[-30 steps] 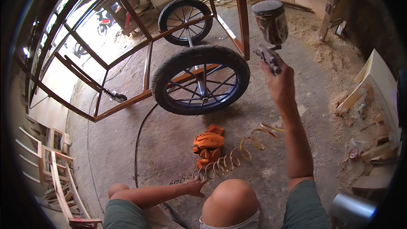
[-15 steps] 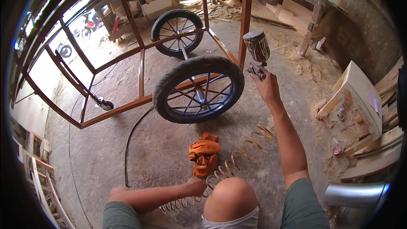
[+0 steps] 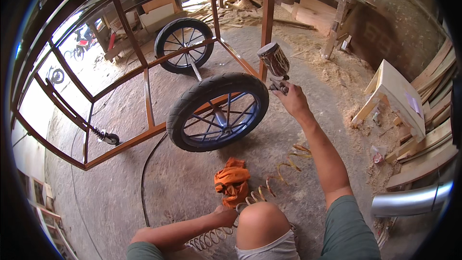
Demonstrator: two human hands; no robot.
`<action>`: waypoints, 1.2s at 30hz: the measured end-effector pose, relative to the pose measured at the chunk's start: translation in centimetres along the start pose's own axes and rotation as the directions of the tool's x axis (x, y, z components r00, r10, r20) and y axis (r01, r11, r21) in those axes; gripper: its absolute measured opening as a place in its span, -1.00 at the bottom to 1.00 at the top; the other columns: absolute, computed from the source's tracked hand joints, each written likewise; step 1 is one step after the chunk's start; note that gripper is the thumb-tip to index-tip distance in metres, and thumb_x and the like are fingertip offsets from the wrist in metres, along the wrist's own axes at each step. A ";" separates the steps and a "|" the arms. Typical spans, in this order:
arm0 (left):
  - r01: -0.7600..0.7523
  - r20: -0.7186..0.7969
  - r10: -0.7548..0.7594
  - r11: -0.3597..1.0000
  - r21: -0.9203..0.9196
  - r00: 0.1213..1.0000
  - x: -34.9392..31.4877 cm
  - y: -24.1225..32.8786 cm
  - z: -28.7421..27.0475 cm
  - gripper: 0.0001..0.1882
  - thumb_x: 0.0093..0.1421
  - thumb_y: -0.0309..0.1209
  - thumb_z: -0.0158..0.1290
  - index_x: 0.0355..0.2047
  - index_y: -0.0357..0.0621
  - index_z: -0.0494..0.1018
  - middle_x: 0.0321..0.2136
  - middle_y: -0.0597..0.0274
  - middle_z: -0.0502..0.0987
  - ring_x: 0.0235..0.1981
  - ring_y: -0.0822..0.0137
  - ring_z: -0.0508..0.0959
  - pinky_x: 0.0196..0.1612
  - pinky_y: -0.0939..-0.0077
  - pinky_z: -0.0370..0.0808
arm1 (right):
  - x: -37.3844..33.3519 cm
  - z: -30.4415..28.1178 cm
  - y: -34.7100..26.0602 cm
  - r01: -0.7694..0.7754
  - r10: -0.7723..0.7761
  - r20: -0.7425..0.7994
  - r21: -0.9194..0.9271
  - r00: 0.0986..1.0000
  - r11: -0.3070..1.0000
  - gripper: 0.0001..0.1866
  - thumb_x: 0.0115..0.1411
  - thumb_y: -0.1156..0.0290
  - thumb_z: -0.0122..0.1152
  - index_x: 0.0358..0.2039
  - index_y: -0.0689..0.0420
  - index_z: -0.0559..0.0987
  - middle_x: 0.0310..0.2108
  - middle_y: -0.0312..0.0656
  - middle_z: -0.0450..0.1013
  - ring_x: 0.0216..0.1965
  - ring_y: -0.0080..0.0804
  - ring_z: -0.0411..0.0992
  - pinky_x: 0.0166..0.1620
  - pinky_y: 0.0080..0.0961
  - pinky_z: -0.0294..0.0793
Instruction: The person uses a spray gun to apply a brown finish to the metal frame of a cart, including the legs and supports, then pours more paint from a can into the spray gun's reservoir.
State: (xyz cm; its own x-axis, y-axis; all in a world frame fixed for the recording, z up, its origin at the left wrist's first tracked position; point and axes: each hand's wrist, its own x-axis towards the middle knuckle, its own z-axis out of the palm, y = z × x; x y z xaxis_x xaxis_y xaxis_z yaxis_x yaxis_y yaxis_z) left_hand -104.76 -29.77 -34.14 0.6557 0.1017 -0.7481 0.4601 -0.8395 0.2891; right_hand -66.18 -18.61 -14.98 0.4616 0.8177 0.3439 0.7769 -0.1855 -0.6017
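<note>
My right hand (image 3: 292, 100) is wrapped round a spray gun (image 3: 278, 85), held out ahead with its paint-streaked cup (image 3: 273, 60) on top. The gun is just right of the near black-tyred wheel (image 3: 178, 124), close to a brown upright of a metal frame (image 3: 268, 24). That wheel has spokes and a rim that looks bluish inside. My left hand (image 3: 225, 216) is closed low in front of me on a coiled yellowish air hose (image 3: 257, 195), its fingers partly hidden. Just beyond it, a crumpled orange cloth (image 3: 232, 183) lies on the floor.
An axle joins the far wheel (image 3: 184, 45) to the near one. A small caster (image 3: 111, 138) sits at the frame's left. A black cable (image 3: 144, 183) crosses the concrete floor. To the right are a pale wooden piece (image 3: 397, 96), stacked planks (image 3: 426, 151) and a silver duct (image 3: 409, 204).
The whole view has shifted, so the frame and wheels appear lower and further left. My right hand has brought the spray gun slightly left. My left hand stays at the hose.
</note>
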 end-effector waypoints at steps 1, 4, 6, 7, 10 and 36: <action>-0.018 -0.017 0.017 0.999 -0.036 1.000 0.0 0.1 -0.1 -0.53 0.15 0.04 0.19 -0.06 0.03 0.60 -0.17 0.15 0.69 -0.13 0.05 0.68 -0.19 0.12 0.59 | 0.0 0.2 0.5 0.031 -0.030 -0.031 0.029 0.999 0.999 -0.55 0.23 0.19 0.36 0.09 0.06 0.60 -0.27 0.10 0.62 -0.16 0.09 0.60 -0.13 -0.15 0.58; 0.002 -0.048 -0.006 0.997 -0.075 0.999 -0.1 0.2 -0.3 -0.50 0.19 0.10 0.12 -0.06 0.02 0.60 -0.17 0.10 0.69 -0.13 0.04 0.68 -0.20 0.12 0.58 | -0.1 -0.3 0.1 0.065 -0.058 -0.075 0.099 0.995 0.993 -0.57 0.24 0.20 0.34 0.09 0.06 0.60 -0.26 0.10 0.62 -0.16 0.08 0.60 -0.13 -0.14 0.57; 0.013 -0.027 -0.015 0.998 -0.065 1.000 -0.5 0.1 -0.9 -0.50 0.20 0.10 0.11 -0.06 0.02 0.59 -0.17 0.08 0.68 -0.12 0.04 0.68 -0.20 0.11 0.58 | -0.2 -1.3 -0.9 0.078 -0.059 -0.141 0.138 0.988 0.987 -0.58 0.25 0.22 0.34 0.09 0.10 0.59 -0.25 0.10 0.62 -0.16 0.06 0.61 -0.14 -0.17 0.57; 0.017 -0.017 -0.018 0.998 -0.060 1.000 -0.6 0.1 -1.1 -0.50 0.20 0.10 0.11 -0.06 0.01 0.59 -0.17 0.07 0.68 -0.12 0.04 0.68 -0.20 0.10 0.58 | -0.3 -2.0 -1.5 0.086 -0.058 -0.174 0.157 0.983 0.984 -0.58 0.26 0.24 0.34 0.09 0.11 0.59 -0.25 0.10 0.62 -0.16 0.05 0.61 -0.14 -0.19 0.57; 0.029 -0.022 -0.030 0.998 -0.051 0.999 -0.5 0.0 -1.0 -0.50 0.20 0.10 0.11 -0.08 0.00 0.60 -0.18 0.07 0.68 -0.13 0.03 0.68 -0.20 0.09 0.58 | -0.2 -4.2 -3.2 0.241 -0.156 -0.350 0.213 0.924 0.947 -0.59 0.27 0.30 0.34 0.09 0.15 0.59 -0.23 0.11 0.62 -0.18 0.02 0.63 -0.16 -0.25 0.56; 0.036 0.063 -0.051 0.974 0.223 0.997 -7.8 -1.1 -4.7 -0.54 0.09 -0.06 0.25 -0.07 -0.02 0.63 -0.21 0.07 0.68 -0.12 0.02 0.66 -0.14 0.06 0.58 | -14.0 -6.9 -3.1 0.047 0.075 -0.289 0.394 0.954 0.918 -0.58 0.26 0.52 0.31 0.13 0.31 0.55 -0.15 0.02 0.65 -0.16 -0.34 0.66 -0.14 -0.43 0.58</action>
State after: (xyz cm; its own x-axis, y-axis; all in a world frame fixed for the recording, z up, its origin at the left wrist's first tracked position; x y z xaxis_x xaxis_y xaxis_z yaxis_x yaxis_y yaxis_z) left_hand -107.57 -27.15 -25.79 0.5922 0.1108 -0.7982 0.3387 -0.9330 0.1217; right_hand -72.12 -33.28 -12.90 0.6225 0.6090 0.4916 0.5664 0.0830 -0.8200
